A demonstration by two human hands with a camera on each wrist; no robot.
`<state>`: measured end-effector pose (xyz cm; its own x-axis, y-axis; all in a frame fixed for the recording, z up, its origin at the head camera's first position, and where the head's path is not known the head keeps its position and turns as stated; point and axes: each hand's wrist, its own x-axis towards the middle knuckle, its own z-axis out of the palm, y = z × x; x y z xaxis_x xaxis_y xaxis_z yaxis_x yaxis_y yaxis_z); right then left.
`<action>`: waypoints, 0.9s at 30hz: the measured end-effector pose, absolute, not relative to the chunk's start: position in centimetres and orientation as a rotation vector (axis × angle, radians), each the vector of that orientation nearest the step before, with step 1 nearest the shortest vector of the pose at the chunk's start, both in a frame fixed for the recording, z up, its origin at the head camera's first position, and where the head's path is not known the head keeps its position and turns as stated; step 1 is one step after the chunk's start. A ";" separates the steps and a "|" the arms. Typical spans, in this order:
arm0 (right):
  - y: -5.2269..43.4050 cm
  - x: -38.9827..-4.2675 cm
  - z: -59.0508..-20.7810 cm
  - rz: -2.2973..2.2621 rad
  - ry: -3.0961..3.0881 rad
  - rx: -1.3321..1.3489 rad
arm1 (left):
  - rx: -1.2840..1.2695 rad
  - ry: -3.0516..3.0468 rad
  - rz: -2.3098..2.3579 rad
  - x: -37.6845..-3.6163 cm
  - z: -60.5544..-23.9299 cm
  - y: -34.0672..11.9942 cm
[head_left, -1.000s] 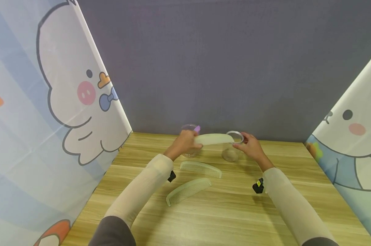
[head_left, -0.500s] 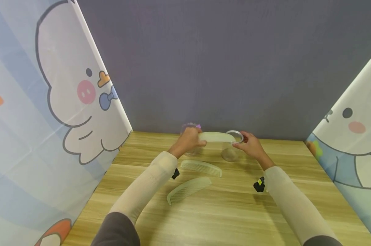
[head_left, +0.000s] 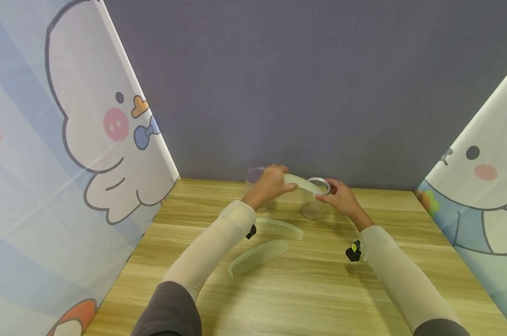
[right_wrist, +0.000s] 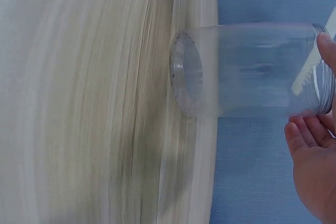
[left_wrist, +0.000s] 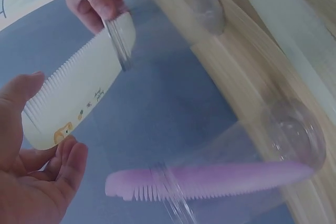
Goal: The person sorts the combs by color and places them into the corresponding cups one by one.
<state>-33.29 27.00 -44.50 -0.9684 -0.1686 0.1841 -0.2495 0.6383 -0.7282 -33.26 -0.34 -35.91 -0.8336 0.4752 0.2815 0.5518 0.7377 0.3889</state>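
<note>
My left hand [head_left: 270,183] pinches one end of a pale green comb [left_wrist: 79,87], printed with a small picture and lettering. The comb slants down to the right, and its far tip is inside the mouth of a clear jar [right_wrist: 252,72]. With fingers and thumb at the rim, my right hand [head_left: 339,198] holds this jar, which stands upright on the table. Beside it, partly hidden behind my left hand in the head view, is a second clear jar [head_left: 255,174]. A purple comb [left_wrist: 210,180] stands in that one, as the left wrist view shows.
Two more pale green combs lie on the wooden table [head_left: 303,298]: the farther comb [head_left: 280,227] near the jars, the nearer comb [head_left: 259,256] in front of it. A grey panel [head_left: 303,93] rises behind, with cartoon-printed cloths [head_left: 93,163] at both sides.
My left hand has moved right with the pale green comb, which has tipped downward, its end passing into the jar's mouth. My right hand has stayed at the rim.
</note>
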 end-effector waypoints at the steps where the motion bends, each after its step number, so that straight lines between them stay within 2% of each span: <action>1: 26.9 -33.3 -44.5 1.252 -2.753 0.348 | -0.820 -2.784 -0.702 -33.3 -35.9 -0.1; 14: 26.8 -33.5 -44.6 1.293 -2.778 0.345 | -0.865 -2.869 -0.708 -32.0 -35.6 0.2; 27: 27.2 -33.4 -44.6 1.281 -2.771 0.372 | -0.961 -2.876 -0.702 -31.1 -38.7 -3.5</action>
<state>-33.40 27.23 -44.64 -0.9686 -0.1901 0.1601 -0.2451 0.6241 -0.7419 -31.09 -3.51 -38.70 -0.8088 0.5640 0.1663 0.5772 0.7075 0.4077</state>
